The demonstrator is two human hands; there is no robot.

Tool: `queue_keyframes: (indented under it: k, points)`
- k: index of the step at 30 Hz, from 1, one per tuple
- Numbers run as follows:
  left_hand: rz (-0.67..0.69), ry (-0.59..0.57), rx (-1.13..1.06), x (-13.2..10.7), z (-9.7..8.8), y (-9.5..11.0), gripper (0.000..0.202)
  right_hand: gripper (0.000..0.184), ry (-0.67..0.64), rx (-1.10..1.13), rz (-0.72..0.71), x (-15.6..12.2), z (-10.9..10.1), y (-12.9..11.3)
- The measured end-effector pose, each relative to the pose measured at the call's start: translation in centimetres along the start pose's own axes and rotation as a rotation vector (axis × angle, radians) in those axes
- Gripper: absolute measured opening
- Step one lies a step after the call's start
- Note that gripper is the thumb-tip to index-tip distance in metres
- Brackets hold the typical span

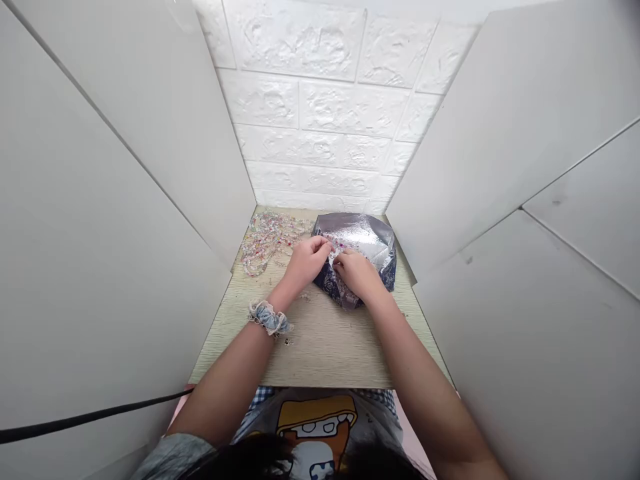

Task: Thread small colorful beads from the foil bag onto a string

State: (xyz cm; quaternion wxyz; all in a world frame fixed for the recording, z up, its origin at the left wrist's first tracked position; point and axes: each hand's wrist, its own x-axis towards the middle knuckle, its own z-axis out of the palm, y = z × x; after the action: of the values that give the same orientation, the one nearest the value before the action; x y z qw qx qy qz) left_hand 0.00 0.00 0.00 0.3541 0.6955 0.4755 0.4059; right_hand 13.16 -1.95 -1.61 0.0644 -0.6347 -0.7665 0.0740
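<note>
A shiny silver foil bag point(367, 241) with a dark blue patterned base lies on the wooden table point(325, 340). My left hand point(306, 261) and my right hand point(356, 272) meet at the bag's front edge. Both are closed in a pinch on a small string of coloured beads point(339, 246) held between them. A blue scrunchie point(269, 317) sits on my left wrist. A heap of beaded strands point(267, 239) lies spread on the table to the left of the bag, just beyond my left hand.
White panels point(125, 220) wall in the narrow table on both sides, with a white brick-pattern wall point(320, 120) behind. A few loose beads point(289, 341) lie near my left wrist. A black cable point(85, 419) runs across the lower left.
</note>
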Motion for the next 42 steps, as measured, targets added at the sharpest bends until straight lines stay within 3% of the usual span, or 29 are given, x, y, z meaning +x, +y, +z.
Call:
queue_keyframes:
  k: [14,17,20,24,27,33,42]
  points:
    - [0.008,-0.022,0.012,0.0,0.1,-0.31,0.022,0.021,0.055,0.126,-0.036,0.01,0.12,-0.1]
    - [0.014,-0.021,0.008,0.05,0.11,-0.37,0.024,0.018,0.178,0.381,-0.021,0.21,0.05,0.16]
    - [0.047,-0.047,-0.009,0.07,0.05,-0.24,0.025,0.019,0.267,0.816,0.033,0.48,0.05,0.35]
    - [0.093,-0.102,-0.039,-0.05,-0.02,0.07,0.029,0.019,0.219,1.444,0.086,0.67,0.2,0.18]
    - [0.095,-0.122,-0.041,-0.18,0.0,0.21,0.03,0.02,0.186,1.696,0.074,0.57,0.14,-0.18]
    - [0.097,-0.129,-0.051,-0.31,-0.03,0.31,0.029,0.017,0.161,1.882,0.029,0.33,-0.14,-0.57]
    - [0.082,-0.099,-0.039,-0.26,0.04,0.15,0.03,0.015,0.152,1.88,0.033,0.3,0.03,-0.53]
